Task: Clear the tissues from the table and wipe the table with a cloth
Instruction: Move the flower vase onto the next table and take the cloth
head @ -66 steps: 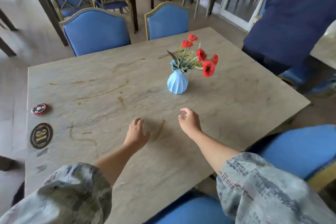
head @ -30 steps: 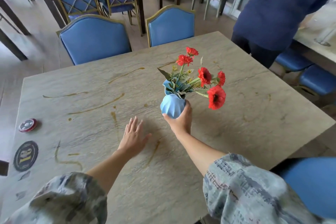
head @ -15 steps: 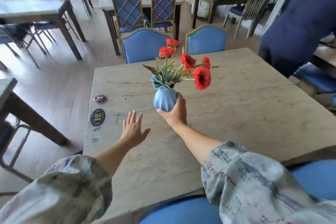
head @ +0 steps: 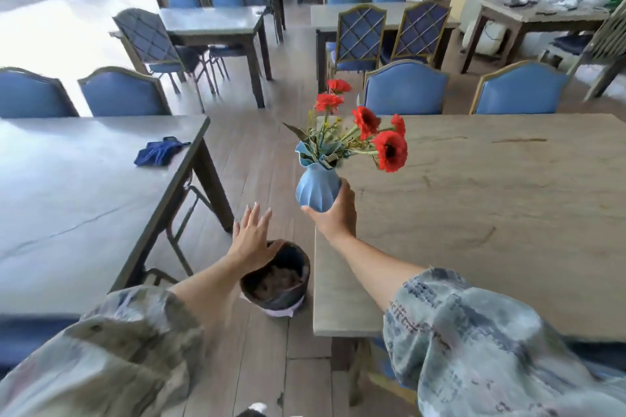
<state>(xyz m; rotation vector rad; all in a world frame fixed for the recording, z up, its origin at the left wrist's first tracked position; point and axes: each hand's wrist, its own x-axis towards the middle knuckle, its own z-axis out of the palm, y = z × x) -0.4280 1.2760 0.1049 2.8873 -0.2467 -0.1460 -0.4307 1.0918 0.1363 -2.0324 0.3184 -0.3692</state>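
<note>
At the left of the frame, a blue cloth [head: 159, 153] lies on the neighbouring tabletop [head: 67, 200], well apart from both your hands. You will likely need it for the wipe, and no tissues are visible on either surface.

Your left hand [head: 251, 238] is open, fingers spread, empty, hovering in the gap between the tables above the bin [head: 276, 276] on the floor. If it drops carelessly it could knock that bin over.

Your right hand [head: 333, 213] grips the vase [head: 317, 189] from below, held in the air off the left edge of the stained tabletop [head: 508, 213]. The flowers [head: 366, 132] lean right and make it top-heavy, so a loose grip or a quick swing could tip it onto the floor.
</note>
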